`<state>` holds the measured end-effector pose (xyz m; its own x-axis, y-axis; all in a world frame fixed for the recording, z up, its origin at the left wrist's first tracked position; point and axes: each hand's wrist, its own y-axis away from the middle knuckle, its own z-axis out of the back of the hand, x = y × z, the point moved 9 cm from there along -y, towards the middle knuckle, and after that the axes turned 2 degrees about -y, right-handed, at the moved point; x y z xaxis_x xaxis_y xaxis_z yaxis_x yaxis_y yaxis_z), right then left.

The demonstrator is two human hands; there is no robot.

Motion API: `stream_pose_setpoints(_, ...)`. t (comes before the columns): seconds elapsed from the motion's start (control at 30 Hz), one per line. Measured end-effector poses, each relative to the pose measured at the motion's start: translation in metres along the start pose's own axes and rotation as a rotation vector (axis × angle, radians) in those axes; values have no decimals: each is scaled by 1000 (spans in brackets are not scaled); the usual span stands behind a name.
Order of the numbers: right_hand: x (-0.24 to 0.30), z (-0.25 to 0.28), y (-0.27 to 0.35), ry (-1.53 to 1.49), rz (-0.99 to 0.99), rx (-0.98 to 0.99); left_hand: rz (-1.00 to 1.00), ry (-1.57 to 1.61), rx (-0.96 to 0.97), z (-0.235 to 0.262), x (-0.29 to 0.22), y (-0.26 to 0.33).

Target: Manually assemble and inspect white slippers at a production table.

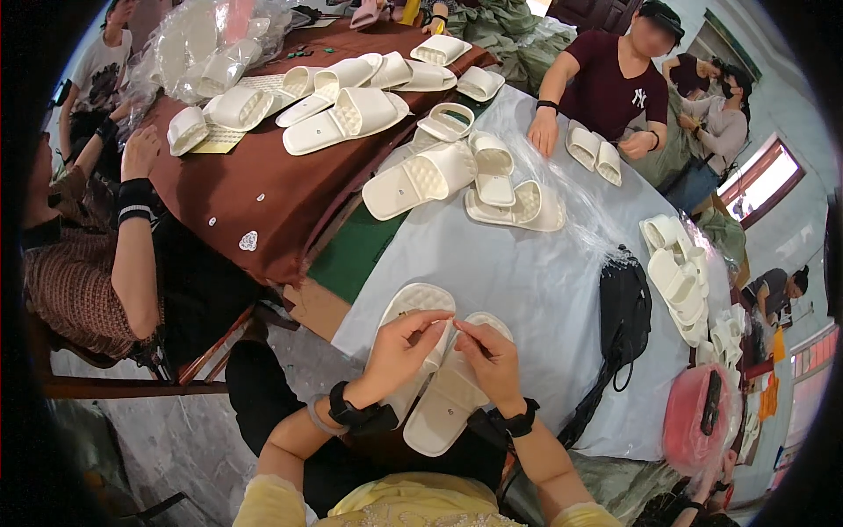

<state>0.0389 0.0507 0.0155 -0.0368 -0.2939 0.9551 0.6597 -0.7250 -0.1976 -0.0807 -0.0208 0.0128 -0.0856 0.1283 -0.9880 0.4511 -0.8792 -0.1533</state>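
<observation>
A pair of white slide slippers lies below my hands at the near table edge: the left slipper [406,302] and the right slipper [443,413], soles side by side. Above them, my left hand [406,344] pinches thumb and forefinger together. My right hand [488,358] is pinched the same way, its fingertips almost meeting the left ones. Whatever lies between the fingertips is too small to make out. My hands cover part of both slippers. Dark bands circle both wrists.
More white slippers [421,180] lie ahead on the grey-covered table [544,290] and on the brown cloth [290,189]. A black bag [622,307] and a pink wrapped bundle [694,413] are at right. Across the table, a person in maroon [606,79] reaches near slippers; another sits left.
</observation>
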Motion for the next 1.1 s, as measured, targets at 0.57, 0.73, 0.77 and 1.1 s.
stream_pose_setpoints(0.57,-1,0,0,-69,-18,-8,6,-24,21,-2,3,2)
stream_pose_setpoints(0.73,-13,3,4,-132,-116,-37,20,90,-4,-1,5,3)
stream_pose_setpoints(0.77,-15,3,5,-175,-150,-50,13,89,1,0,6,3)
stream_pose_setpoints(1.1,-14,-2,2,-141,-118,2,-104,-9,10,1,-3,-4)
